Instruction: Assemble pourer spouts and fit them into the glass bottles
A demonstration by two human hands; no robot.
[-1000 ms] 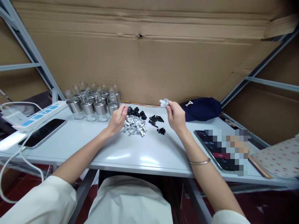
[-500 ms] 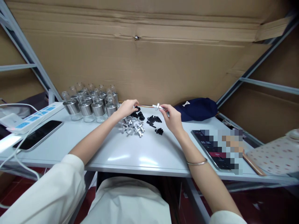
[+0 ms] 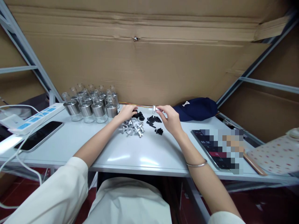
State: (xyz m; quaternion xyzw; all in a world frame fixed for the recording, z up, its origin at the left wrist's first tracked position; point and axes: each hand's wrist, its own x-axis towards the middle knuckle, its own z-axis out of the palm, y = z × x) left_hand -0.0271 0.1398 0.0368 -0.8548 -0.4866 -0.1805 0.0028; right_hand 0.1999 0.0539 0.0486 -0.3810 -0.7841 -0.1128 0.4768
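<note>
My right hand (image 3: 172, 119) pinches a silver flanged stopper piece (image 3: 154, 109) with a disc and a short stem, held above the back of the table. My left hand (image 3: 127, 112) has its fingers bent together at a pile of black ring-shaped parts (image 3: 140, 116); whatever lies between the fingertips is too small to make out. In front of that hand lies a heap of similar silver flanged pieces (image 3: 133, 126). Small black strips (image 3: 154, 119) and a cluster of tiny black caps (image 3: 159, 131) sit to the right of the heap.
Several glass bottles with metal sleeves (image 3: 98, 109) stand at the back left. A power strip (image 3: 39, 116) and a phone (image 3: 39, 137) lie at the left; a navy cap (image 3: 198, 109), another phone (image 3: 207, 149) and a dotted pouch (image 3: 275, 154) at the right. Cardboard (image 3: 144, 68) walls the back.
My left hand has moved slightly down and left onto the black rings. My right hand has shifted a little left, with the silver stopper piece turned and slightly lower.
</note>
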